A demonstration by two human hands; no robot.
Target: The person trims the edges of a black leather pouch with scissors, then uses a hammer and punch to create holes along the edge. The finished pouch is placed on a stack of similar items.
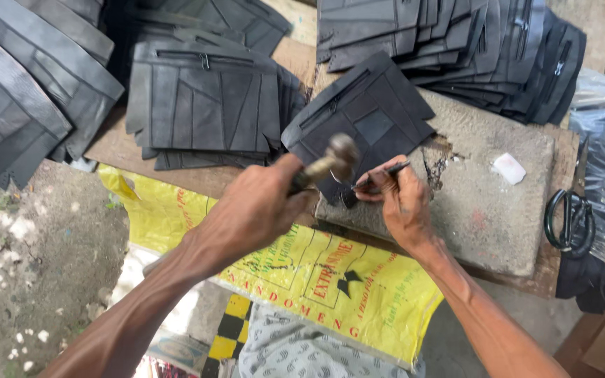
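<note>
Nearest us, our two forearms reach up from six o'clock over one yellow printed sack (pixel 316 273). Our left hand (pixel 257 206) is clenched around the handle of one hammer (pixel 330 162), whose blurred head hangs just at eleven o'clock of the punch. Our right hand (pixel 402 203) pinches one thin metal punch (pixel 385 171) between the fingers, its tip on one dark stitched panel (pixel 362 122) lying on one grey stone slab (pixel 484 203). At three o'clock of the grip we see one white chalk lump (pixel 509 168), then one pair of black scissors (pixel 568 220). Three stacks of like panels lie beyond: at twelve o'clock (pixel 208 101), at one o'clock (pixel 470 42), and at ten o'clock (pixel 29 77).
</note>
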